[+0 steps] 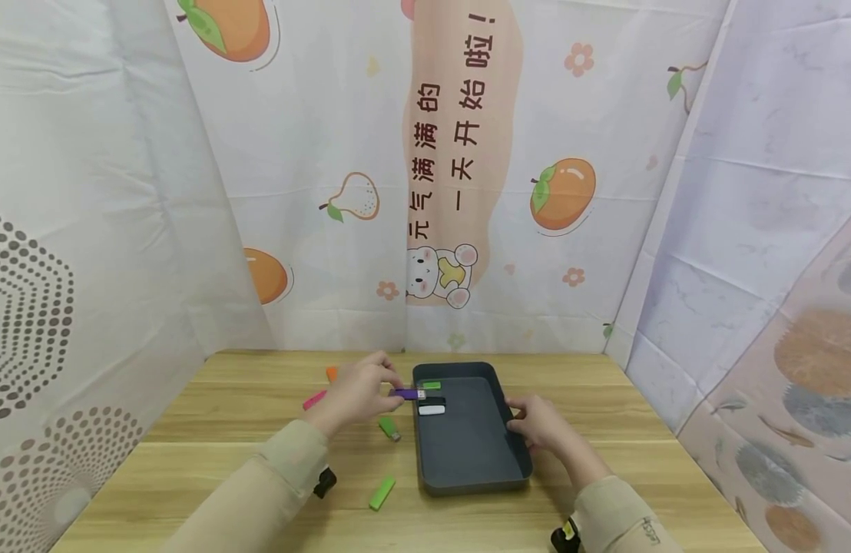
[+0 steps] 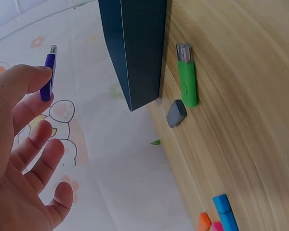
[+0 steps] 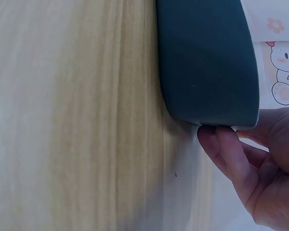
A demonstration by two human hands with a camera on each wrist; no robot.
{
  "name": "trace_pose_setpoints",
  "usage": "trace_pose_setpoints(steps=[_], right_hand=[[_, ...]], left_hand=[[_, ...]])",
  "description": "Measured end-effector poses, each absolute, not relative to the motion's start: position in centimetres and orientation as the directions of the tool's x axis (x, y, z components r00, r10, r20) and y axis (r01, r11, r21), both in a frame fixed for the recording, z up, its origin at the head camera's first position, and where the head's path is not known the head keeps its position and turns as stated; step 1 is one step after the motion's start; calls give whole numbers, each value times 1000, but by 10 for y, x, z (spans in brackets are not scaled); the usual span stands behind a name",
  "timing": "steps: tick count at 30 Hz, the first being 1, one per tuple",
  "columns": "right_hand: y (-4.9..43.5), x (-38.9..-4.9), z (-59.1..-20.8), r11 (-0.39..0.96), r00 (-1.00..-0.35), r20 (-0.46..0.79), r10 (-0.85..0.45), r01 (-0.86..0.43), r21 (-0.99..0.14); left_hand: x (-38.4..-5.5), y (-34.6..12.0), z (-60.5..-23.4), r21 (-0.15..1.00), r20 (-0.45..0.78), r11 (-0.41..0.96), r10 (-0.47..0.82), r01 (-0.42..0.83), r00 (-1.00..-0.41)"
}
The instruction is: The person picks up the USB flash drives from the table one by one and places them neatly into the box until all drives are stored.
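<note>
Between thumb and index finger, my left hand [image 1: 359, 390] pinches a purple USB flash drive [image 1: 405, 394], its metal plug pointing right over the tray's left rim. In the left wrist view the other fingers are spread apart below the purple drive [image 2: 47, 79]. The dark grey rectangular tray [image 1: 470, 449] lies on the table, with a green flash drive [image 1: 432, 385], a black one [image 1: 434, 401] and a white one [image 1: 432, 410] lined up along its left side. My right hand [image 1: 544, 425] grips the tray's right wall, thumb at the rim and fingers against the outside.
Left of the tray lie a green flash drive [image 1: 389, 428], another green one [image 1: 382, 493], a pink one [image 1: 315, 399] and an orange one [image 1: 332, 373]. The left wrist view also has a blue drive [image 2: 225, 211] and a small grey piece [image 2: 176, 113]. A printed curtain [image 1: 329, 307] borders the wooden table.
</note>
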State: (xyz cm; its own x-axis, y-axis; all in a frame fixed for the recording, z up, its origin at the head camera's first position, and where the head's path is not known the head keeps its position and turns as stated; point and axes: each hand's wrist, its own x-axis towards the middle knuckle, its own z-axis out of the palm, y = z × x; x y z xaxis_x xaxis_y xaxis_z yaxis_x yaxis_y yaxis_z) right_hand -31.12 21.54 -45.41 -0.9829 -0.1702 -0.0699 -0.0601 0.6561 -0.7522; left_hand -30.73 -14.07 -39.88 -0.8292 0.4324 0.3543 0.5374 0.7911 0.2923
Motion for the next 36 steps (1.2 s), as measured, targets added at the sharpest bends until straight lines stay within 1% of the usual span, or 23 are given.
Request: trace_pose_setpoints(steps=[6, 13, 20, 25, 36], right_hand=[[216, -311, -455, 656, -983, -68, -171, -63, -752], [215, -311, -454, 657, -982, -65, -179, -70, -750], [215, -310, -454, 661, -982, -62, -177, -72, -747], [215, -311, -455, 664, -983, -62, -173, -70, -744], [215, -312, -455, 655, -983, -75, -166, -53, -754]], left_hand=[[-312, -132, -400, 302, 327, 797, 429, 523, -842], [-317, -123, -401, 296, 318, 799, 435, 524, -843], [-326, -109, -407, 356, 319, 772, 429, 526, -845], [-332, -100, -413, 380, 284, 784, 407, 491, -868], [-343, -90, -430, 333, 252, 825, 389, 457, -886]])
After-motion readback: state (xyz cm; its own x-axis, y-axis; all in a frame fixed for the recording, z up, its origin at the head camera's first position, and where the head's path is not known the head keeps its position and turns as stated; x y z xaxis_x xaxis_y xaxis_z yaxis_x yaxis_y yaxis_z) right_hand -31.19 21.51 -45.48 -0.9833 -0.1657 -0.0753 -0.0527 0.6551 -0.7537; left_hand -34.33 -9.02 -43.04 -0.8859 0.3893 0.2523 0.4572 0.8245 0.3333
